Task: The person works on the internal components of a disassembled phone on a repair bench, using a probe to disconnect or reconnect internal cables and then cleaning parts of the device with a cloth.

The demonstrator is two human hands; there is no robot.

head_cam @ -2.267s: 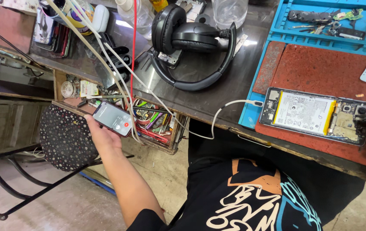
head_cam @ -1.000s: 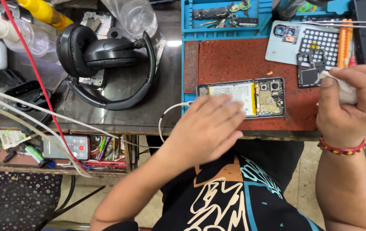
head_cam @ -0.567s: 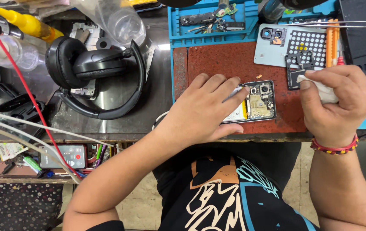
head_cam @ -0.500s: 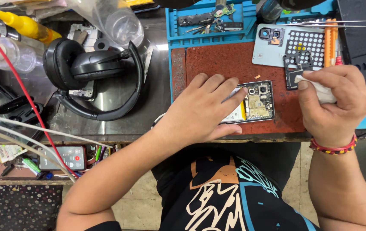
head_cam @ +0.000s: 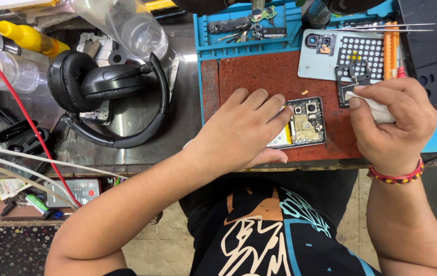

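Left hand [head_cam: 239, 133] flat, fingers spread, pressing opened phone [head_cam: 305, 122]; right hand [head_cam: 392, 122] clenching white cloth [head_cam: 377, 108] beside it.

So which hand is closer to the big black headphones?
Left. The left hand lies flat on the opened phone, just right of the headphones. The right hand, holding a white cloth, is further right, beyond the phone.
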